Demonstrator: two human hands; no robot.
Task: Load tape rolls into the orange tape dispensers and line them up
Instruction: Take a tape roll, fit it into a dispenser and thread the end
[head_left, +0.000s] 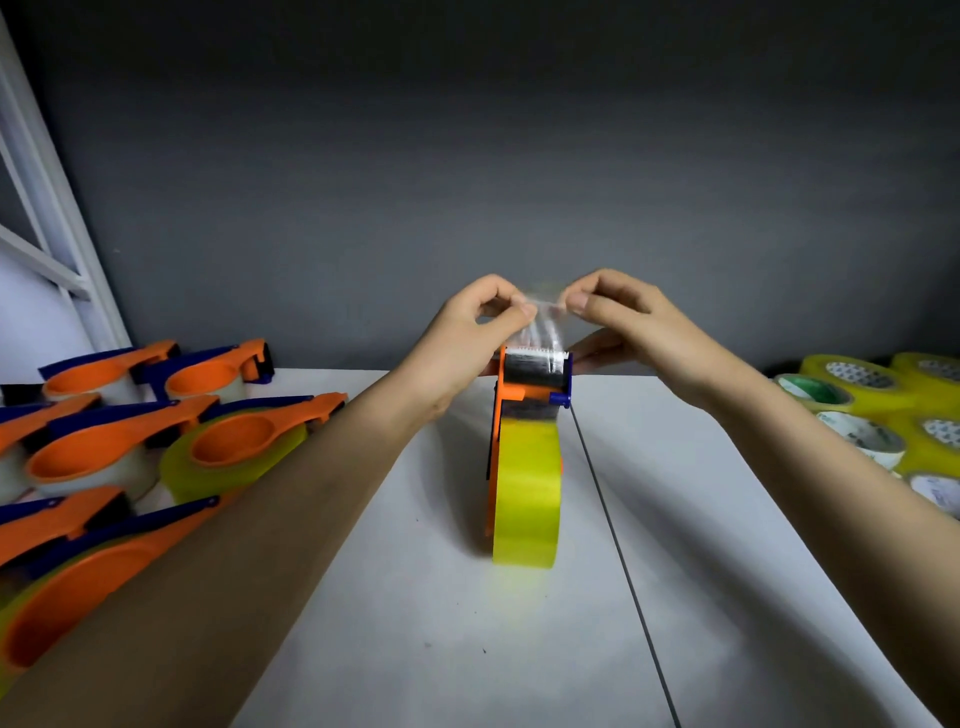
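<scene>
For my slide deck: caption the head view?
Both hands, left hand and right hand, pinch the tape end above a loaded orange dispenser.

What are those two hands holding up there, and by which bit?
Both the left hand and right hand pinch the clear tape's free end, pulled up above the orange dispenser's cutter.

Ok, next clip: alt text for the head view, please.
Both hands, left hand and right hand, pinch the free end of clear tape above the cutter of an orange plastic tape dispenser standing upright on a white table, loaded with a yellow-green tape roll. Loaded orange dispensers lie at left; spare yellow tape rolls sit at right.
</scene>
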